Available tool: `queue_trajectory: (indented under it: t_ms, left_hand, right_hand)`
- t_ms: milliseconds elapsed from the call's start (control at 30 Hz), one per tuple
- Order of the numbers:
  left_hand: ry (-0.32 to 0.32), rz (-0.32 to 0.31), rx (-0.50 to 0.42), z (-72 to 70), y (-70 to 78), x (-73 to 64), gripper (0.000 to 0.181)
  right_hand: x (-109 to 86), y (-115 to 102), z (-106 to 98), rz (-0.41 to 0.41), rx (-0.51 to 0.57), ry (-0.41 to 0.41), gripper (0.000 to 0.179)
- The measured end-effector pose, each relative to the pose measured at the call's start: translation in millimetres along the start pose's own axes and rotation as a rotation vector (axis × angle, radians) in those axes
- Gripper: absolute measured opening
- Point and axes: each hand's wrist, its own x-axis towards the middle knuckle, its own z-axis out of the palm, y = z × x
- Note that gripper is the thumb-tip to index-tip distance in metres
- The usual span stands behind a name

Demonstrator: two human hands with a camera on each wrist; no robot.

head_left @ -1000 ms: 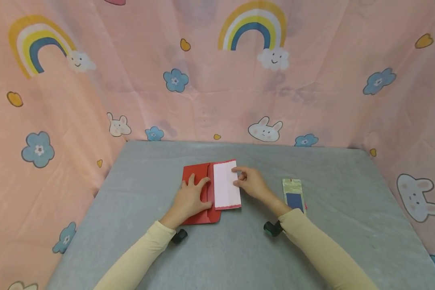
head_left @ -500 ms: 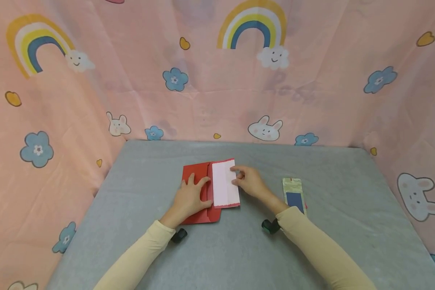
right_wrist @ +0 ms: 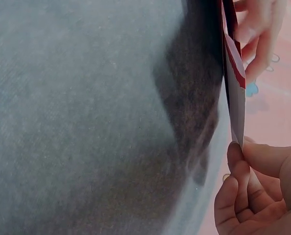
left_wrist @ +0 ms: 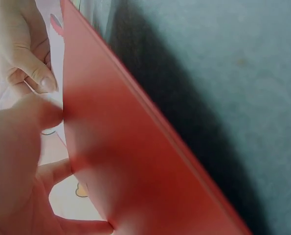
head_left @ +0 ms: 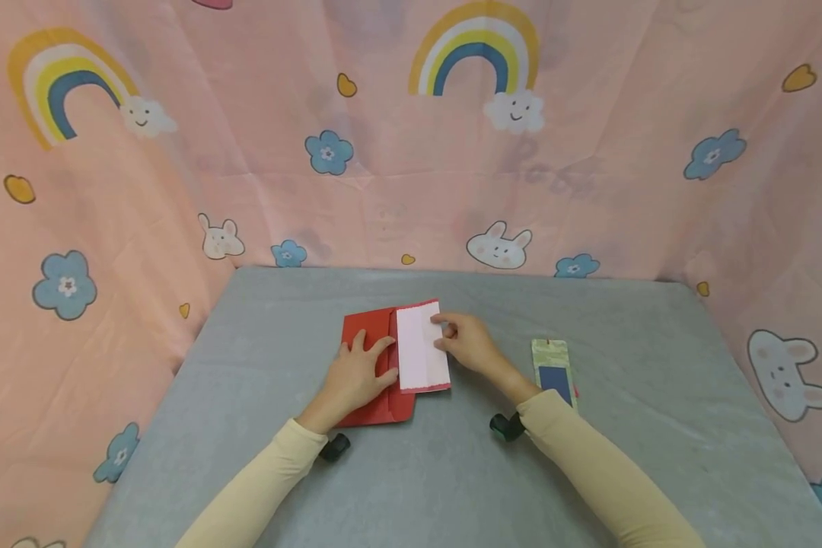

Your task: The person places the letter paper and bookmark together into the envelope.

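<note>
A red envelope (head_left: 393, 407) lies at the middle of the table in the head view, its flap side toward the right. My left hand (head_left: 358, 374) is spread over it, fingertips pressing on its face. In the left wrist view the envelope (left_wrist: 130, 127) fills the middle, with those fingertips along its near edge. A white card with red edging (head_left: 421, 346) overlaps the envelope's right side. Between thumb and fingers my right hand (head_left: 471, 344) pinches the card's right edge. The right wrist view shows that pinch on the card (right_wrist: 237, 115) closely; the card's far end is by the envelope's opening.
A greenish tag-like piece with a dark blue rectangle (head_left: 554, 379) lies to the right, partly hidden by the right sleeve. Grey cloth (head_left: 294, 304) covers the table. Behind and at the sides hangs a pink patterned curtain (head_left: 246, 99).
The right hand and the card have shifted slightly left, so the card covers more of the envelope's right side. The left hand keeps its place on the envelope.
</note>
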Motion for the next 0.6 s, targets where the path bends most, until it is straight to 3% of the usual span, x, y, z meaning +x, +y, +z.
queue_trajectory:
  t_ms: [167, 600]
  left_hand:
    - [-0.010, -0.026, -0.020, 0.3, -0.4, 1.1, 0.059]
    - [0.022, 0.003, 0.012, 0.9, -0.5, -1.0, 0.066]
  right_hand:
    - [1.6, -1.8, 1.9, 0.003, -0.004, -0.018, 0.040]
    - [1.1, -4.0, 5.2, -0.052, -0.016, -0.021, 0.038]
